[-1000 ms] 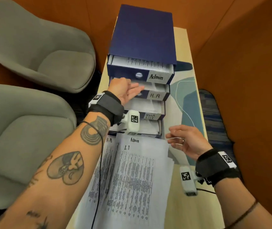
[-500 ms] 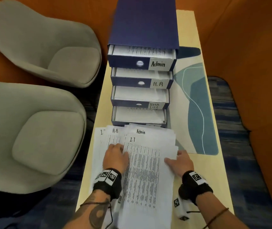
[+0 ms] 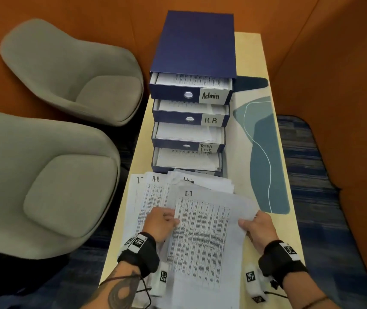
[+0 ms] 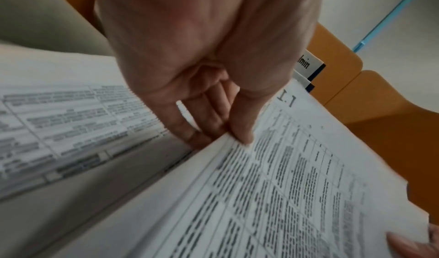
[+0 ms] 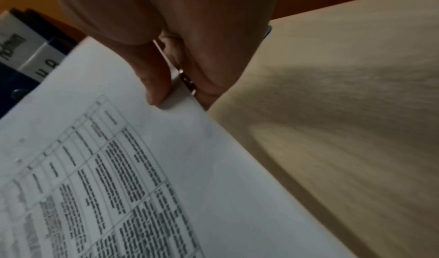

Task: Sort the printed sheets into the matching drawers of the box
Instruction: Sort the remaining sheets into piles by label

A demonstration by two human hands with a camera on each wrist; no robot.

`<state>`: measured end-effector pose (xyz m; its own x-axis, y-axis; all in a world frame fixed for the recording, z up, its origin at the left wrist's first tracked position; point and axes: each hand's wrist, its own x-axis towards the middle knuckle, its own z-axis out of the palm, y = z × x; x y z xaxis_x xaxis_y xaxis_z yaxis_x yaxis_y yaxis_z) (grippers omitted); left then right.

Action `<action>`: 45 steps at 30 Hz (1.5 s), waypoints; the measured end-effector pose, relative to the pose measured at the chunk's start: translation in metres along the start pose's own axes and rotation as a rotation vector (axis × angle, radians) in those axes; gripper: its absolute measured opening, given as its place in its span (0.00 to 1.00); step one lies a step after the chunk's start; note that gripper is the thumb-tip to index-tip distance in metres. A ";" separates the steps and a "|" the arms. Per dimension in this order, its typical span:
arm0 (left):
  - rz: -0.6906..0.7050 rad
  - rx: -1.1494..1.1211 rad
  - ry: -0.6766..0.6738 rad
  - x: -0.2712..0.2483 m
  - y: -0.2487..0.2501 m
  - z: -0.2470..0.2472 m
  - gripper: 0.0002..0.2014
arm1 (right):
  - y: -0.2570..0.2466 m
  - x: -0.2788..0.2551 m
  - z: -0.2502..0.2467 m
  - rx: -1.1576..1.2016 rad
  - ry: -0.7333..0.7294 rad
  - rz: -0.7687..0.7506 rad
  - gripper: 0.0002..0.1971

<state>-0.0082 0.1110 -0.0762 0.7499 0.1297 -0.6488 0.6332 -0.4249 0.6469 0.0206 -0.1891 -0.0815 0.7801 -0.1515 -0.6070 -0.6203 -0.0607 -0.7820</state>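
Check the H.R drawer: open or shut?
Open. The H.R drawer juts out of the box, sheets visible inside.

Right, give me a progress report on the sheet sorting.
Done: all four drawers of the box stand open with sheets inside. In hand: the left hand and right hand each pinch an edge of the I.T sheet. Left: the pile with H.R and Admin sheets showing.

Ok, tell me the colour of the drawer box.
Dark navy blue, the drawer box with white handwritten labels; clearest in the head view.
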 end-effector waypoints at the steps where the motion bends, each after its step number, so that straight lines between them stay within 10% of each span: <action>1: 0.013 -0.069 0.023 -0.001 0.000 0.003 0.14 | 0.003 0.001 -0.004 0.027 0.014 0.006 0.19; 2: 0.001 -0.146 0.051 -0.003 0.002 0.005 0.03 | 0.006 0.003 -0.007 0.047 0.030 0.014 0.19; 14: 0.032 -0.334 0.154 0.004 0.003 0.005 0.16 | 0.024 -0.010 -0.058 0.117 0.140 0.073 0.12; 23: 0.130 -0.351 -0.324 -0.014 0.025 0.038 0.12 | 0.014 -0.008 -0.046 0.256 0.063 0.117 0.15; 29: 0.009 -0.099 0.342 0.009 0.015 0.029 0.23 | 0.018 -0.010 -0.062 0.184 0.215 0.062 0.16; 34: 0.003 0.364 0.255 0.023 0.016 0.043 0.43 | 0.025 -0.010 -0.083 0.159 0.229 0.061 0.12; 39: -0.154 0.217 0.242 0.034 0.019 0.029 0.32 | 0.015 -0.015 -0.088 0.088 0.200 0.013 0.10; 45: 0.140 -0.041 0.088 -0.005 0.025 0.032 0.07 | 0.000 -0.017 -0.081 0.129 0.131 -0.003 0.10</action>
<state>-0.0020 0.0712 -0.0696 0.8443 0.1505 -0.5143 0.5269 -0.4074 0.7459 0.0007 -0.2660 -0.0600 0.7595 -0.2790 -0.5876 -0.5957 0.0645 -0.8006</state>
